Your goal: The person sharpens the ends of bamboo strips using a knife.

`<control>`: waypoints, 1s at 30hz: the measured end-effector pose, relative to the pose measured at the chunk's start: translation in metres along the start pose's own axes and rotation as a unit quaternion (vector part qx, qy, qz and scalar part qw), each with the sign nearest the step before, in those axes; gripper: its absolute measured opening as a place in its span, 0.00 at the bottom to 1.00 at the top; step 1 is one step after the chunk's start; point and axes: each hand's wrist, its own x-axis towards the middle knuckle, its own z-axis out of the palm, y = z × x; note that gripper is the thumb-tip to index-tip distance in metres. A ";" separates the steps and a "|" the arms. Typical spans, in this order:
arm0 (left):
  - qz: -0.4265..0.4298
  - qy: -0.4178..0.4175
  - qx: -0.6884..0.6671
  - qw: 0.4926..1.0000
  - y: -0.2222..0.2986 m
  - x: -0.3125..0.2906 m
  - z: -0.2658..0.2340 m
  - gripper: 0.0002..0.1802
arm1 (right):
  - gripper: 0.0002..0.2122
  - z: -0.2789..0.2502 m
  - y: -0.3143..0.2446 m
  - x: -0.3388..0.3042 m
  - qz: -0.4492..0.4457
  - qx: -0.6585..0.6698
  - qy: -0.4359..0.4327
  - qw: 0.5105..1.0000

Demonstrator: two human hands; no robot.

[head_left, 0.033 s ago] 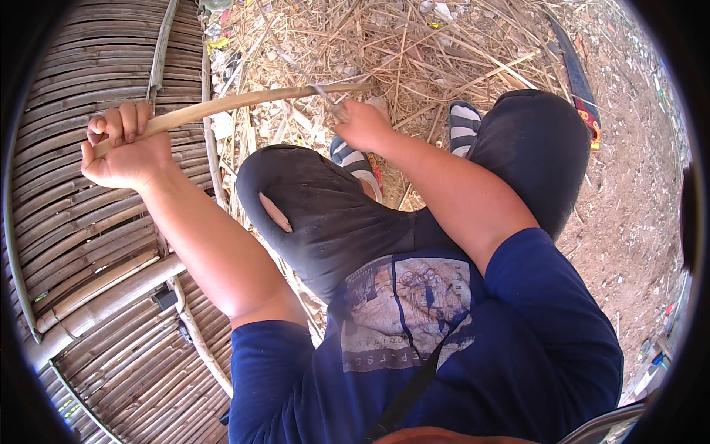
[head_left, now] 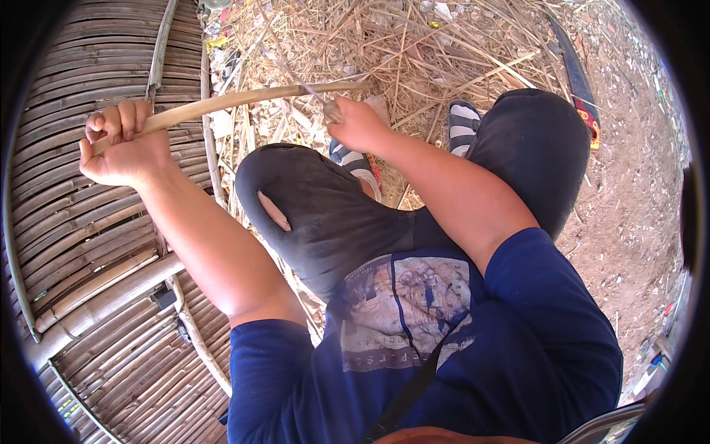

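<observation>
My left hand (head_left: 127, 152) is wrapped around the near-left end of a long, slightly bent pale strip of bamboo (head_left: 229, 100). The strip runs to the right and its far end lies over the straw. My right hand (head_left: 359, 124) is closed round the short handle of a knife (head_left: 332, 112). Its thin blade, blurred and pointing up and left, crosses the strip just beyond my fist. Whether the edge bites into the bamboo is too small to tell.
A slatted bamboo platform (head_left: 81, 200) fills the left side. Loose straw and shavings (head_left: 414, 52) cover the ground ahead, by my sandalled feet. To the right of my knee lies a long dark-bladed saw-like tool (head_left: 573, 70) with a red and yellow handle, on bare dirt (head_left: 629, 214).
My right hand and the knife have shifted slightly to the left along the strip. My left hand keeps its hold, almost unmoved.
</observation>
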 end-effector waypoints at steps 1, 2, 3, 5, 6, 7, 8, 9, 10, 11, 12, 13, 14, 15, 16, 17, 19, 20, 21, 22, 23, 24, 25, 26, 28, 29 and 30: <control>-0.002 0.000 -0.004 1.000 -0.001 0.002 0.000 0.10 | 0.17 0.002 -0.007 0.001 -0.007 0.026 -0.004 1.000; -0.008 -0.007 -0.008 1.000 -0.002 0.003 0.000 0.10 | 0.17 0.001 -0.013 -0.001 -0.014 0.022 -0.006 1.000; -0.013 -0.014 -0.012 1.000 -0.003 0.003 -0.001 0.10 | 0.17 0.000 -0.018 -0.003 -0.022 0.018 -0.008 1.000; -0.011 -0.014 -0.004 1.000 -0.004 0.001 0.007 0.10 | 0.17 0.004 -0.009 -0.001 -0.030 0.036 -0.003 0.999; -0.008 -0.016 -0.001 1.000 -0.004 0.001 0.010 0.11 | 0.18 0.008 0.005 0.000 -0.023 0.031 0.024 0.999; -0.004 -0.015 0.004 1.000 -0.002 0.000 0.010 0.11 | 0.20 0.014 0.021 0.000 -0.018 0.027 0.047 0.998; 0.000 -0.014 0.009 1.000 0.000 -0.001 0.010 0.11 | 0.21 0.013 0.027 -0.002 -0.011 0.022 0.071 0.997; 0.005 0.001 0.017 1.000 0.001 -0.003 0.010 0.12 | 0.21 0.007 0.035 -0.002 0.016 -0.020 0.031 0.999; 0.006 0.014 0.020 1.000 -0.002 -0.002 0.011 0.13 | 0.22 -0.006 0.038 -0.002 0.046 -0.064 -0.004 0.997; 0.008 0.026 0.023 0.999 -0.006 -0.001 0.011 0.14 | 0.22 -0.011 0.037 -0.001 0.066 -0.084 -0.017 0.994; 0.003 0.018 0.021 1.000 -0.009 0.001 0.009 0.14 | 0.21 -0.015 0.037 -0.001 0.085 -0.104 -0.030 0.990; 0.000 0.012 0.020 1.000 -0.008 0.000 0.007 0.13 | 0.20 -0.015 0.034 -0.004 0.092 -0.102 -0.023 0.990; -0.003 0.007 0.019 1.000 -0.008 0.000 0.007 0.13 | 0.19 -0.015 0.032 -0.004 0.099 -0.101 -0.015 0.990; 0.001 0.011 0.020 1.000 -0.010 0.003 0.008 0.13 | 0.18 -0.014 0.028 -0.002 0.065 -0.061 0.002 0.996; 0.013 0.027 0.031 0.999 0.001 -0.001 0.010 0.13 | 0.18 -0.007 0.016 -0.003 0.023 -0.021 0.004 1.000; 0.015 0.035 0.032 0.999 -0.002 -0.001 0.011 0.13 | 0.17 -0.004 0.010 -0.003 -0.008 0.017 0.019 1.000; 0.005 0.017 0.021 1.000 -0.004 0.004 0.010 0.13 | 0.16 -0.004 -0.004 0.000 -0.024 0.033 0.006 0.999; 0.002 0.008 0.016 1.000 -0.004 0.005 0.010 0.13 | 0.15 -0.004 -0.009 0.001 -0.034 0.041 -0.001 0.999; 0.006 0.016 0.020 1.000 -0.006 0.003 0.010 0.13 | 0.16 0.001 -0.007 0.002 -0.055 0.027 0.010 0.998; 0.006 0.013 0.020 1.000 -0.005 0.003 0.010 0.13 | 0.16 0.002 -0.004 0.002 -0.035 0.037 0.003 0.999; 0.006 0.009 0.019 1.000 -0.005 0.003 0.009 0.13 | 0.17 0.002 -0.001 0.000 -0.016 0.048 -0.003 0.999; 0.006 0.006 0.019 1.000 -0.005 0.003 0.008 0.13 | 0.17 0.002 0.003 -0.001 0.003 0.058 -0.010 0.998; 0.006 0.005 0.021 1.000 -0.004 0.003 0.008 0.13 | 0.18 0.005 0.015 0.000 0.023 0.016 0.010 1.000; 0.006 0.003 0.023 1.000 -0.004 0.004 0.009 0.13 | 0.18 0.010 0.035 0.004 0.043 -0.026 0.032 0.998; 0.002 -0.002 0.018 1.000 -0.003 0.003 0.002 0.13 | 0.18 0.009 0.046 0.004 0.100 -0.067 0.037 0.992; -0.002 -0.007 0.010 1.000 -0.002 0.001 -0.003 0.13 | 0.18 0.005 0.045 0.004 0.137 -0.066 0.023 0.988; -0.007 -0.012 0.002 1.000 0.000 0.000 -0.006 0.12 | 0.18 0.003 0.044 0.004 0.174 -0.065 0.008 0.983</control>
